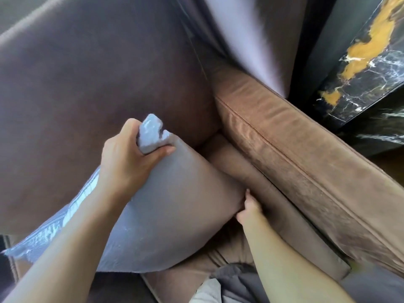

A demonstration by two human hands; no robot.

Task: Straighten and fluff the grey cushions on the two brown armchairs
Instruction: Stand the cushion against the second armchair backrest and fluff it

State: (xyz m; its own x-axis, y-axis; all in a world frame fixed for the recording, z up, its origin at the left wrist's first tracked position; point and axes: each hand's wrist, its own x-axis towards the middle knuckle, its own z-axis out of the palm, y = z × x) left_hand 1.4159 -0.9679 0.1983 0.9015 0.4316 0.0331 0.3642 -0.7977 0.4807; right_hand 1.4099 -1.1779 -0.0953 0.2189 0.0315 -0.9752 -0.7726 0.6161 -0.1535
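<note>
The soft grey fabric cushion (161, 206) stands tilted on the seat of the brown suede armchair (284, 154), leaning against its big brown back. The left hand (129, 156) is closed tight on the cushion's top corner. The corner sticks up out of the fist, with the thumb pressed on the front and the other fingers (125, 127) curled round behind. The right hand (249, 207) is lower down, at the cushion's right edge, between the cushion and the padded brown armrest. Its fingers pinch the edge of the cushion, and the fingertips are hidden in the fabric. A black and gold marble block (360, 68) stands past the armrest.
</note>
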